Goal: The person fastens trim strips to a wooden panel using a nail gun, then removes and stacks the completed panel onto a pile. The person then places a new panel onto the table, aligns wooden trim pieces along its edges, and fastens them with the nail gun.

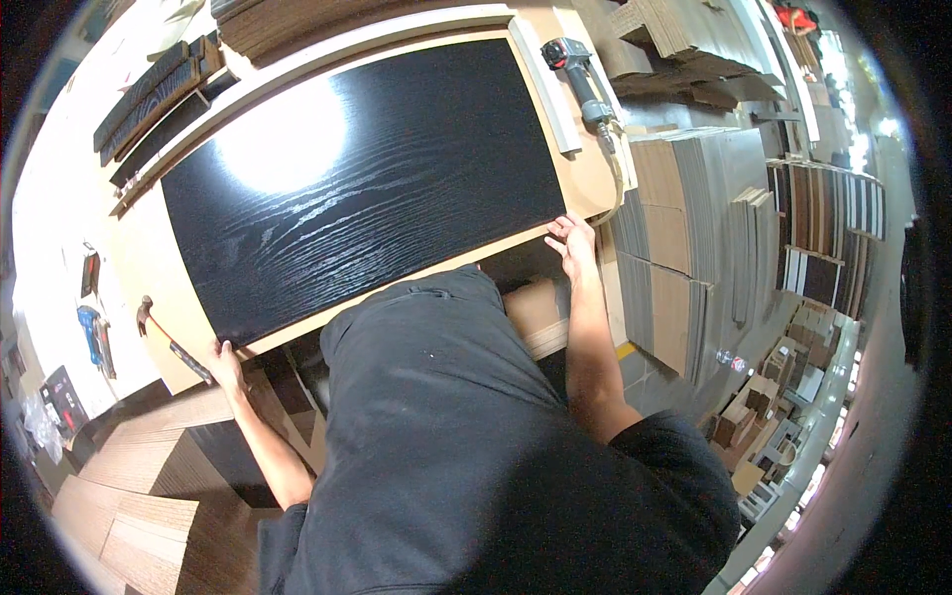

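A black wood-grain panel (416, 164) lies flat on a pale workbench (164, 243), with a bright glare on its far left part. At its near left corner is my left hand (227, 365), thumb on the edge and fingers closed round the corner. My right hand (575, 245) touches the near right corner; its fingers are bent and apart, with nothing held in them. Pale strips (543, 84) border the panel's right side and far side. Beside my left hand a hammer (171, 337) rests on the bench.
A corded or hosed power tool (585, 87) lies right of the panel. Dark slats (154, 94) are piled at the far left. A blue-handled tool (92, 337) sits at the left. Stacked boards (669, 213) stand on the right, and more boards (139, 516) lie at lower left.
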Available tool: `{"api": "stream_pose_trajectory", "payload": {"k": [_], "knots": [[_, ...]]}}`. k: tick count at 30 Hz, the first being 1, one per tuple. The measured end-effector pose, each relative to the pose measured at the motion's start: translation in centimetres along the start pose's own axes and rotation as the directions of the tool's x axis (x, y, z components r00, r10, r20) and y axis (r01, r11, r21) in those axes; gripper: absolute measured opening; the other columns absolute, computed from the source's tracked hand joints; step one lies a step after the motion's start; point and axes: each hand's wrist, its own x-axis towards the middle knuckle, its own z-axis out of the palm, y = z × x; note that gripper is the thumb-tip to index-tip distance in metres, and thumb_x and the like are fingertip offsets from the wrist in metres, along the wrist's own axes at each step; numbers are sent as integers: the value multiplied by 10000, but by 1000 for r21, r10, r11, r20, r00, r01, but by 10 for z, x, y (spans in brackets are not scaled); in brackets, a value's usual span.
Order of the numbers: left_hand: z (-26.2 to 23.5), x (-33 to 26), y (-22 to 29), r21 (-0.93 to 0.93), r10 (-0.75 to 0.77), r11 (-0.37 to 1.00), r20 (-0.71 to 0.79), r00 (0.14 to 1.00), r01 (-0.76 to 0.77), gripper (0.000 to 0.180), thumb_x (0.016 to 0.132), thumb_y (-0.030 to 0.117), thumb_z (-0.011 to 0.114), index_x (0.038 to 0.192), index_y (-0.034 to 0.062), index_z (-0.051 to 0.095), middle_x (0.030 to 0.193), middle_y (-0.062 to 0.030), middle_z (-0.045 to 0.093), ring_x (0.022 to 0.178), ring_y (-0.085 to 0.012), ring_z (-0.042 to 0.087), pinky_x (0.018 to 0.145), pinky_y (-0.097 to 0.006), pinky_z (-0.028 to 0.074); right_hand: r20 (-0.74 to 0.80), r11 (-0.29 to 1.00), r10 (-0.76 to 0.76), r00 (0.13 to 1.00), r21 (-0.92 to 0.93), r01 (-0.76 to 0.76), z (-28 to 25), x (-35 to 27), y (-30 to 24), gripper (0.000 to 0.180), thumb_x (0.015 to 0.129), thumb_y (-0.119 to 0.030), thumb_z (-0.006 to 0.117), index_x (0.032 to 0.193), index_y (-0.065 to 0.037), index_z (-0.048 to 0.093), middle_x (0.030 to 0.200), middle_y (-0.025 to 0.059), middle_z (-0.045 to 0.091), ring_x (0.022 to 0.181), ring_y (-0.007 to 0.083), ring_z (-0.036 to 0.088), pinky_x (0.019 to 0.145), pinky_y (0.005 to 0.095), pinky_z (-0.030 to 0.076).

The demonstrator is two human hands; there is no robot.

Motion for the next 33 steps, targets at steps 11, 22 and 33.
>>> {"api": "stream_pose_trajectory", "payload": {"k": [11, 22, 33], "knots": [[16, -18, 66, 80, -103, 991, -37, 994, 106, 289, 955, 68, 535, 1183, -80, 635, 1071, -156, 705, 972, -221, 632, 922, -343, 464, -67, 1000, -23, 997, 17, 24, -5, 28, 2, 591, 835, 69, 451, 1424, 68, 414, 1085, 133, 574, 910, 248, 653, 828, 417, 588], [33, -13, 87, -41, -120, 992, -52, 991, 118, 211, 955, 78, 561, 1088, -57, 655, 970, -125, 706, 879, -193, 618, 859, -331, 474, -117, 971, -95, 989, 208, 117, 18, 36, -14, 680, 825, 70, 454, 1487, 50, 302, 1093, 152, 549, 941, 279, 625, 937, 454, 570], [39, -20, 97, -182, -161, 972, -49, 986, 149, 322, 933, 133, 608, 1143, -108, 651, 1003, -146, 729, 906, -199, 654, 864, -338, 507, -73, 947, -48, 996, 314, 69, 7, 24, -18, 747, 858, 36, 566, 1528, -38, 243, 975, 108, 564, 887, 239, 607, 990, 484, 525]]}}
